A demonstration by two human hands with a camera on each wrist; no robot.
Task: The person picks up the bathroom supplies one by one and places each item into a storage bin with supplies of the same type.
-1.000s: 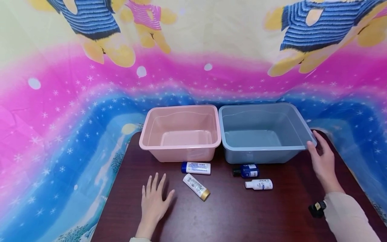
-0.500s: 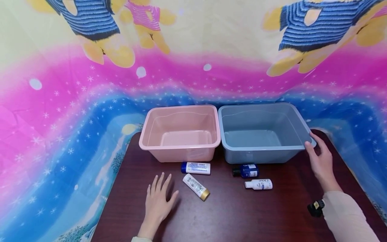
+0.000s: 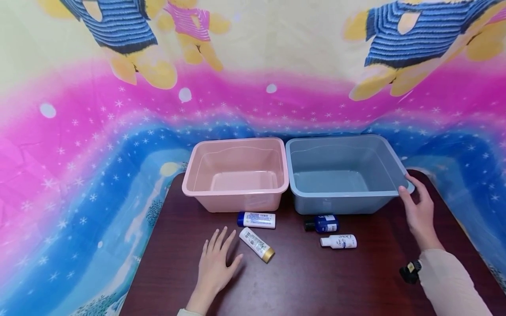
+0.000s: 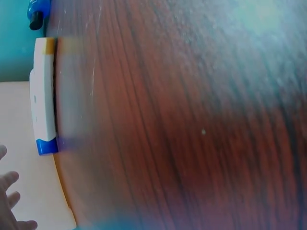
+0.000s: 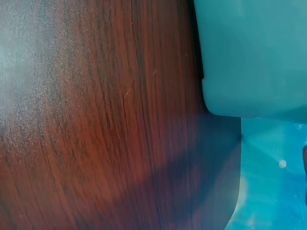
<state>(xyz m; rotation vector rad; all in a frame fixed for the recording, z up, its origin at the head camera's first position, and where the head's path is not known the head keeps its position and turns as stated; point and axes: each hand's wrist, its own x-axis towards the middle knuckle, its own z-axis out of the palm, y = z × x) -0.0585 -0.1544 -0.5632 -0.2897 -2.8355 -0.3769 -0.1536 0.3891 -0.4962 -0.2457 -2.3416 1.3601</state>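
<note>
My left hand (image 3: 215, 267), its fingers spread, is over the table just left of a white tube with a gold cap (image 3: 256, 244). Behind that tube lies a white bottle with a blue cap (image 3: 258, 220). My right hand (image 3: 421, 213) holds the front right corner of the blue basin (image 3: 336, 204), thumb and fingers at its rim. In front of this basin lie a dark blue bottle with a black cap (image 3: 326, 223) and a small white Dove bottle (image 3: 343, 241). In the left wrist view, left fingertips (image 4: 10, 179) show at the lower left edge.
A pink basin (image 3: 237, 202) stands against the blue basin's left side; nothing is seen inside either. The dark wooden table (image 3: 300, 285) has a patterned cloth (image 3: 99, 131) hanging behind it. A black device (image 3: 410, 271) is worn on the right wrist.
The left hand has shifted to the right, closer to the gold-capped tube. My right hand stays at the blue basin's corner, its wrist moved slightly left. Bottles and basins keep their places.
</note>
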